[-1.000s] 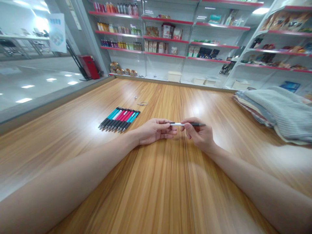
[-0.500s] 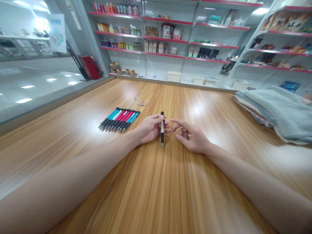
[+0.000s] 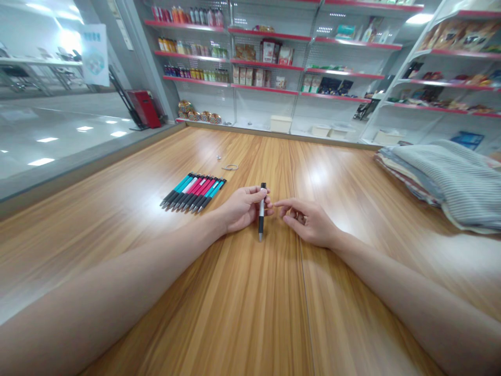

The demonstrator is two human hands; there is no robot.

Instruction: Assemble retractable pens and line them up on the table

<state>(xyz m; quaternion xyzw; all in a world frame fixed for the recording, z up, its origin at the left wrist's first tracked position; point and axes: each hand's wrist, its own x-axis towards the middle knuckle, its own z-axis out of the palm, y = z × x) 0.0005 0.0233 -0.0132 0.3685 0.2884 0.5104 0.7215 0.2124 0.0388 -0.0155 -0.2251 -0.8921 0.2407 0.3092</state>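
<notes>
Between the thumb and fingers of my left hand is a white and black pen, its metal tip pointing down toward me. My right hand is just right of it, fingers apart and loosely bent, holding nothing; its index fingertip comes close to the left hand's fingers. Left of my left hand, several pens lie side by side in a slanted row on the wooden table. Their barrels are turquoise, white and red-pink, with black grips. Part of the held pen's barrel is hidden by my thumb.
Behind the pens lie a thin pale loop and a tiny shiny piece. A pile of folded cloths occupies the right side. Past the table's far edge stand shelves of bottles and packages. A red box is on the floor beyond the left edge.
The pen in my left hand has tilted slightly, its top now leaning a little to the right. My right index finger has dipped lower. The row of pens is unchanged.
</notes>
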